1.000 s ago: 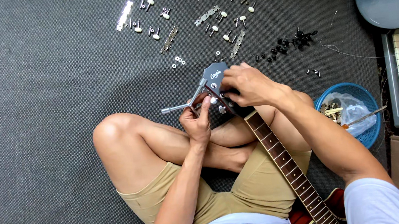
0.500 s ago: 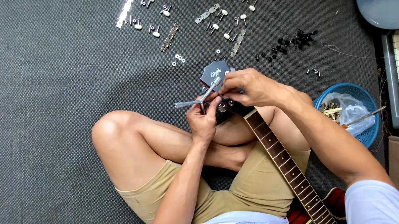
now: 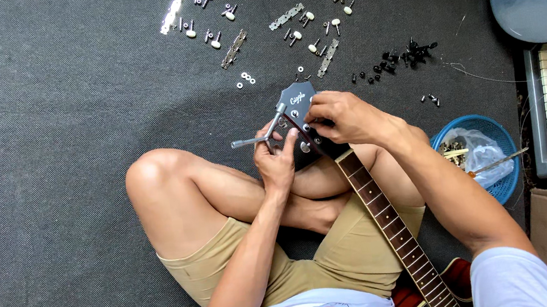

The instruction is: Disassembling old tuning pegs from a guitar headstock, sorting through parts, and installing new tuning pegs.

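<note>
On the dark grey carpet floor (image 3: 48, 165), over the person's crossed legs, the grey guitar headstock (image 3: 296, 103) lies face up. The left hand (image 3: 277, 161) is closed around a stiff, thin silver L-shaped wrench (image 3: 259, 136), best gripped at its bend; the right hand (image 3: 341, 117) pinches the rigid headstock's edge. Since a second ago the wrench's handle has swung slightly upward.

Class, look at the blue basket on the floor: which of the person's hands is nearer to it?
Right. The right hand rests on the guitar headstock, just left of the blue basket; the left hand grips the metal wrench farther away.
</note>
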